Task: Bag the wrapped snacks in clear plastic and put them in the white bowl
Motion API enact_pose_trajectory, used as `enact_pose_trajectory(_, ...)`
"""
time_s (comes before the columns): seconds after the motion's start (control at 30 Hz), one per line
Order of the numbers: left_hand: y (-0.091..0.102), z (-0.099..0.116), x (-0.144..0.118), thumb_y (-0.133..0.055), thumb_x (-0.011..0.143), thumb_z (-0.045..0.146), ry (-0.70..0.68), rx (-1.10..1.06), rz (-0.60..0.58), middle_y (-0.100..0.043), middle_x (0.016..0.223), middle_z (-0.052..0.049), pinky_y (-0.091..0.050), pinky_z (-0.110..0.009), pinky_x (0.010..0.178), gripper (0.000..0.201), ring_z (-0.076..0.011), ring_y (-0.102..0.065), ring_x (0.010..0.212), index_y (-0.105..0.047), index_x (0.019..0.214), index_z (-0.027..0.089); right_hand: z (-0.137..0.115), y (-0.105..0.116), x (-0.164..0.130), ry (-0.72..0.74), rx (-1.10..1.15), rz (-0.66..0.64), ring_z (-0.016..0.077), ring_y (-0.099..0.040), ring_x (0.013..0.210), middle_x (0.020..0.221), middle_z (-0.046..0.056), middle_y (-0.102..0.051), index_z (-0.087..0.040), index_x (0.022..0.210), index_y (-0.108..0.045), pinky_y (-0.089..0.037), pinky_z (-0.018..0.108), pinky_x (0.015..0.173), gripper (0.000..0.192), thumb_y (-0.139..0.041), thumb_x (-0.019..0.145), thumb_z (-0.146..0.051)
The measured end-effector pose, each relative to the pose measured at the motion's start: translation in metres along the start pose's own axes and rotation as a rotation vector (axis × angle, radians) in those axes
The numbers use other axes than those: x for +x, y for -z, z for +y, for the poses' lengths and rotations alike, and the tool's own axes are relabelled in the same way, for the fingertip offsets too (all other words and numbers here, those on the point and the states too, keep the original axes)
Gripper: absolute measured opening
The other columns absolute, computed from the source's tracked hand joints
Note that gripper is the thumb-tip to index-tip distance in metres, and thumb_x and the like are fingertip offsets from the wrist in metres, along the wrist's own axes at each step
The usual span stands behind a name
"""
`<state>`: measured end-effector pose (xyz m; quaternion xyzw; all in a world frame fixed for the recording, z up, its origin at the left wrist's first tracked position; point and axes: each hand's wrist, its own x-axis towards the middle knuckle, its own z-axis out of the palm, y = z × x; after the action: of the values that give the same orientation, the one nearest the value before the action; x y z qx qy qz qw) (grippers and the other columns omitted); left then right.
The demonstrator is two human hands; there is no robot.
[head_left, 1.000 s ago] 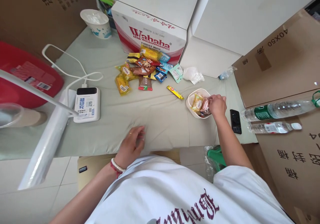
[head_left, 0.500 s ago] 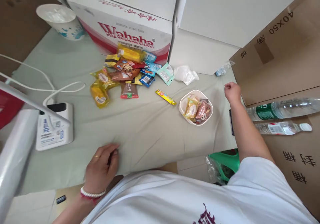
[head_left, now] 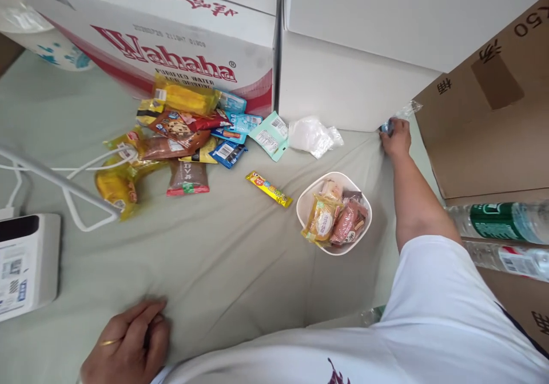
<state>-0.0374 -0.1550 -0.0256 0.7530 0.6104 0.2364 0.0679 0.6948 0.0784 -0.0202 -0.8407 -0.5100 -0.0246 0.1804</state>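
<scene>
Head view: right hand (head_left: 397,138) touches the far-right plastic wrapper (head_left: 409,109), grip unclear; left hand (head_left: 131,341), loosely curled around nothing visible, rests near-left, apparently for support.

Wahaha carton (head_left: 171,47), patterned cup (head_left: 47,41), 2 bottles (head_left: 493,224)

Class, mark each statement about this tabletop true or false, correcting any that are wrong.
1. The right hand is at some crumpled clear plastic. True.
2. The left hand wears a ring. True.
3. The white bowl is empty. False: it holds wrapped snacks.
4. The yellow stick packet lies in the bowl. False: it lies on the cloth, between the bowl and the snack pile.
5. The mint-green packet lies beside some crumpled whitish plastic. True.
6. The left hand is in the snack pile. False: it rests on the cloth.
</scene>
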Motion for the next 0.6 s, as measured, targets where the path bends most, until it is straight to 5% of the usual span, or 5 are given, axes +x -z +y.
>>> enact_pose_trajectory(0.1, 0.001, -0.004, 0.002, -0.056, 0.089, 0.032, -0.164, 0.104, 0.041, -0.075, 0.098, 0.003, -0.061, -0.042, 0.064, 0.056, -0.0253, -0.073, 0.077, -0.06, 0.14, 0.053, 0.005, -0.007, 0.005, -0.035, 0.041, 0.017, 0.0351, -0.047, 0.139, 0.154, 0.02, -0.039, -0.02, 0.15, -0.051, -0.038, 0.053, 0.115, 0.063, -0.06, 0.094, -0.049)
enact_pose_trajectory(0.2, 0.003, -0.005, 0.006, -0.06, 0.093, 0.024, -0.321, 0.219, 0.083, -0.073, 0.093, -0.006, -0.056, -0.032, 0.059, 0.017, -0.0205, -0.071, 0.073, -0.07, 0.106, 0.025, 0.0, -0.014, 0.014, -0.094, 0.041, 0.032, 0.0385, -0.043, 0.143, 0.156, 0.02, -0.038, -0.02, 0.15, -0.051, -0.036, 0.056, 0.116, 0.064, -0.058, 0.095, -0.051)
enact_pose_trajectory(0.37, 0.004, 0.0, 0.011, -0.058, 0.095, 0.02, -0.352, 0.237, 0.091, -0.071, 0.094, -0.006, -0.055, -0.031, 0.061, 0.008, -0.0193, -0.069, 0.073, -0.064, 0.099, 0.023, -0.011, -0.004, 0.008, -0.085, 0.072, 0.099, 0.0386, -0.053, 0.132, 0.136, 0.025, -0.058, -0.01, 0.143, -0.058, -0.038, 0.056, 0.114, 0.055, -0.046, 0.099, -0.041)
enact_pose_trajectory(0.6, 0.005, -0.001, 0.005, -0.055, 0.095, 0.019, -0.309, 0.182, -0.001, -0.07, 0.099, -0.007, -0.057, -0.037, 0.066, 0.017, -0.0241, -0.069, 0.08, -0.062, 0.108, 0.027, 0.014, 0.053, -0.056, -0.033, 0.064, 0.067, 0.0293, -0.066, 0.108, 0.113, 0.014, -0.072, -0.016, 0.132, -0.068, -0.049, 0.048, 0.102, 0.043, -0.046, 0.098, -0.032)
